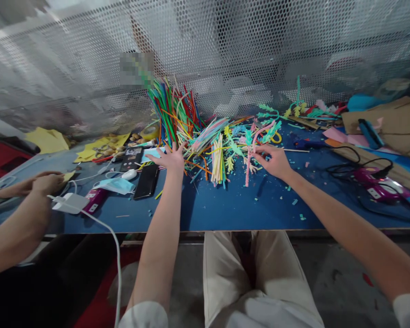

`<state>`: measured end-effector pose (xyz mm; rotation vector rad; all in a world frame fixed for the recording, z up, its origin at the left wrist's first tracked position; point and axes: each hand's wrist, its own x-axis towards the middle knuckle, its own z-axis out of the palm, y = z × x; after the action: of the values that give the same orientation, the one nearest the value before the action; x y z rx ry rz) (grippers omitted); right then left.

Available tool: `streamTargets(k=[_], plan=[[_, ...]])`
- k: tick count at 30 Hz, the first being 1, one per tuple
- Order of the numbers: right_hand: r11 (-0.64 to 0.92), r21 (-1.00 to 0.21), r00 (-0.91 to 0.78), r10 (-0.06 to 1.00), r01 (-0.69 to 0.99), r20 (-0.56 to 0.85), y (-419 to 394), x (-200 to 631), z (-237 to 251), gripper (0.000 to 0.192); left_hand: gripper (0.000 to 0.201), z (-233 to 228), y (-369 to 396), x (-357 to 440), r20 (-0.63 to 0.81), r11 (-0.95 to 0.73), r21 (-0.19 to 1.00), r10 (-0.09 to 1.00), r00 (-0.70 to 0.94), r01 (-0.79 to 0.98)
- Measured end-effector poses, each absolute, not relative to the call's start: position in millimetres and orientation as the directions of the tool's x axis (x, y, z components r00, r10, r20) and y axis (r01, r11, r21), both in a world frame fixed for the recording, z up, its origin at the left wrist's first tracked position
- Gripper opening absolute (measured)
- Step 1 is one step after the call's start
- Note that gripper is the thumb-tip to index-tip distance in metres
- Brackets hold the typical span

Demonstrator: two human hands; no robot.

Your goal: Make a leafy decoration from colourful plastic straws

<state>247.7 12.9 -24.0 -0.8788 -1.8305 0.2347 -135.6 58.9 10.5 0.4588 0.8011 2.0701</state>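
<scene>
My left hand (171, 158) reaches over the table with its fingers spread, nothing in its grasp. It is beside a bundle of long green, red and orange pipe cleaners (171, 109) and the pile in the middle. Thumb and fingertips of my right hand (273, 160) are pinched on a pink pipe cleaner (248, 171) that hangs down over the blue table (222, 214). Leafy mint-green pipe cleaner pieces (248, 136) lie right around it. Between my hands rests a bunch of pale pipe cleaners (218, 164).
A black phone (146, 181), a blue face mask (118, 185) and a white charger (71, 203) lie left, near another person's hands (48, 182). At right are a glue gun (307, 143), a purple power strip (379, 184) and cardboard (389, 123). Perforated metal mesh (205, 59) stands behind.
</scene>
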Motion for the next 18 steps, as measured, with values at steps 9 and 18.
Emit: streamTargets(k=[9, 18], plan=[[0.708, -0.53, -0.189, 0.665, 0.466, 0.722, 9.0, 245.6, -20.0, 0.021, 0.088, 13.5, 56.8, -164.9, -0.088, -0.41, 0.741, 0.726, -0.683, -0.532], [0.711, -0.516, -0.212, 0.664, 0.478, 0.717, 11.1, 246.4, -22.3, 0.02, 0.083, 19.8, 54.7, -148.7, 0.078, -0.497, 0.693, 0.772, -0.631, -0.523]])
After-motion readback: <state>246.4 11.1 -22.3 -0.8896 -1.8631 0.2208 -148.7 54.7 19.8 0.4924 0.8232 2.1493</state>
